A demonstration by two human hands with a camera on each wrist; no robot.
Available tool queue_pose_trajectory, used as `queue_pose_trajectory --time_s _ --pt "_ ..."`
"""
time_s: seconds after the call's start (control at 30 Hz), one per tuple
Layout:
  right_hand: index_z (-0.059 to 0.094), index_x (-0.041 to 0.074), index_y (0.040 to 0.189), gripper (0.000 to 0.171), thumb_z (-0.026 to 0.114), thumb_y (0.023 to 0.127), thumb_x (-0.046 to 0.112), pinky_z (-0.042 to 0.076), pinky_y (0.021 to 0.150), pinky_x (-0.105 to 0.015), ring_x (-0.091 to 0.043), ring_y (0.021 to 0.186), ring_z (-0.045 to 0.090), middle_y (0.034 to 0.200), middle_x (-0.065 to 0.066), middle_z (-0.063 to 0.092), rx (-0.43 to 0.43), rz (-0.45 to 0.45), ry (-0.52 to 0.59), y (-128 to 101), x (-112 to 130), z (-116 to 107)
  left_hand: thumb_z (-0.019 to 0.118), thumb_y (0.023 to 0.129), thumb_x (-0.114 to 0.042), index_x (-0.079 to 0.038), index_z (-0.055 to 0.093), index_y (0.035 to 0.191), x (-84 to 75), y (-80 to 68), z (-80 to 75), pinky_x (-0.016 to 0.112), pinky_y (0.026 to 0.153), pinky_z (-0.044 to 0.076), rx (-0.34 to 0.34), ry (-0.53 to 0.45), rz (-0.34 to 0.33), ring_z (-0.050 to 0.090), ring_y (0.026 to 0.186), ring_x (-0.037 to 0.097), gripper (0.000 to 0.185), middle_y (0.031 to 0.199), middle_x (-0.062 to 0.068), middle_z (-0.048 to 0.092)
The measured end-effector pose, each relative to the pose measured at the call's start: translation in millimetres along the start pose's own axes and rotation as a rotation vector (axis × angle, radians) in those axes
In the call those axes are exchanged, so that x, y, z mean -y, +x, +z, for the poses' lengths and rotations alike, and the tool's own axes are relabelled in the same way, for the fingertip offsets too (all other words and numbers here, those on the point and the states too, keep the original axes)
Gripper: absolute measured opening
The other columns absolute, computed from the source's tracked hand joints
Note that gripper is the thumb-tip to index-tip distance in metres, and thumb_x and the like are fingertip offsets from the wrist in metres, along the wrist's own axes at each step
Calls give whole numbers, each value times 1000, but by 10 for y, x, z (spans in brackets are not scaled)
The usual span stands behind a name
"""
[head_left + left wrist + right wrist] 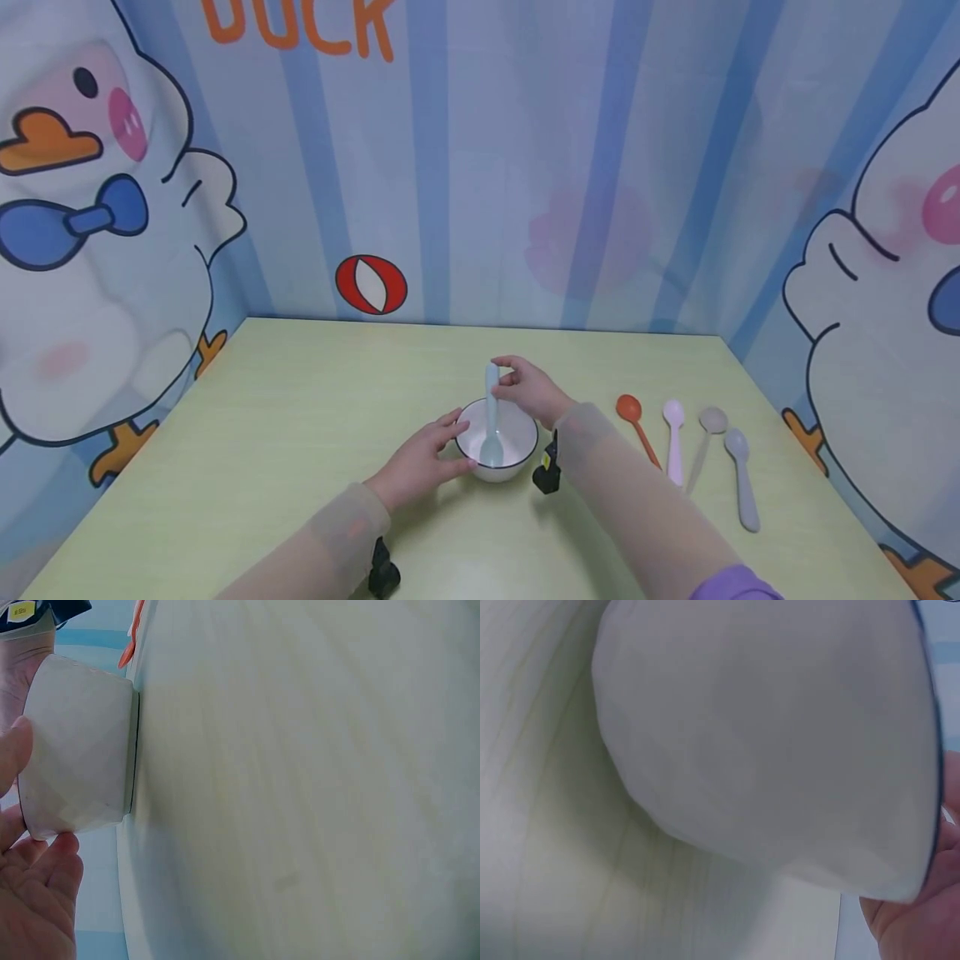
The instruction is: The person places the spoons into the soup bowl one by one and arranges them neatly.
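Note:
A small white bowl (520, 461) with a dark rim sits on the pale green table (285, 417). A light blue spoon (492, 417) stands in it, scoop down. My right hand (525, 385) pinches the top of the spoon's handle from behind the bowl. My left hand (423, 458) holds the bowl's left side, thumb and fingers against its wall. The left wrist view has the bowl (79, 746) close up with my left hand (34, 889) around it. The right wrist view is filled by the bowl's outer wall (765, 742), with part of my right hand (915, 922) at the lower right edge.
To the right of the bowl several spoons lie side by side: an orange spoon (636, 425), a pink spoon (674, 437), a beige spoon (705, 437) and a grey spoon (742, 479). Cartoon duck walls (450, 167) close in the table on three sides.

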State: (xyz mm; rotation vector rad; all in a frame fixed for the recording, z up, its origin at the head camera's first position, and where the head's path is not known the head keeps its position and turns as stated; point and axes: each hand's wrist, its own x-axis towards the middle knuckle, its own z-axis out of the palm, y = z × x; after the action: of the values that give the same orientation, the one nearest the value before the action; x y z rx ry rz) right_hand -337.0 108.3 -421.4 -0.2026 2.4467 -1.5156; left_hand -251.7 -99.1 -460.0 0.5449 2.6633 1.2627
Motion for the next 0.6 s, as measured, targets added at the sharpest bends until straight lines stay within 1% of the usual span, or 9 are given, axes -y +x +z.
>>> queue_pose_trajectory --time_s 0.17,0.37,0.5,0.6 --pt "44 19 145 55 64 93 18 46 96 -46 -24 105 59 113 -9 61 2 -5 9 -9 -33 -14 73 85 -37 -11 45 144 -3 -5 2 52 110 31 -5 5 2 29 141 32 70 157 2 28" --pt "39 16 147 57 62 95 19 46 98 -45 -24 107 61 120 -12 61 0 -5 84 -18 -96 -38 73 85 -38 -8 45 144 2 -9 4 51 108 35 -9 -15 6 35 137 34 71 157 5 28" --pt "37 14 148 56 59 97 23 46 99 -46 -26 109 61 124 -13 60 -26 3 103 -42 -165 -93 73 85 -37 -9 46 144 -19 -17 4 52 109 33 -10 -24 -5 34 138 34 71 156 4 28" --pt "38 11 147 53 57 98 23 47 98 -46 -28 110 60 126 -14 59 -58 13 125 -82 -224 -164 74 85 -36 -9 46 144 -37 -23 3 53 109 32 -8 -25 -9 32 139 34 71 156 4 28"
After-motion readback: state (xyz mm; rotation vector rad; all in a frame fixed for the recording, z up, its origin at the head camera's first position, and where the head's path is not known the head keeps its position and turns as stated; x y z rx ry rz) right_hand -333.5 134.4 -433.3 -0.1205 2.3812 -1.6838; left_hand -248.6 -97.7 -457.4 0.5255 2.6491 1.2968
